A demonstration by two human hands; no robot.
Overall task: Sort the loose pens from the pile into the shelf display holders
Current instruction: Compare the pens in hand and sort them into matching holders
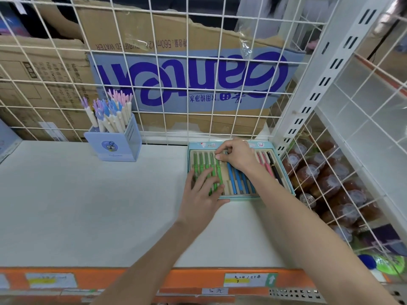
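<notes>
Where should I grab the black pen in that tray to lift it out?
Pinch the black pen near its far, upper end, coming from above. It lies flat in the tray against the right wall, pink pens beside it, and the right forearm crosses its near end.

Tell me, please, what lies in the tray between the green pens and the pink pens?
In the head view, the blue pens lie between the green pens and the pink pens, and the right hand partly covers their upper ends.

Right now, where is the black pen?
The black pen lies at the right edge of the pen tray, beside the pink pens, near the wire grid.
</notes>
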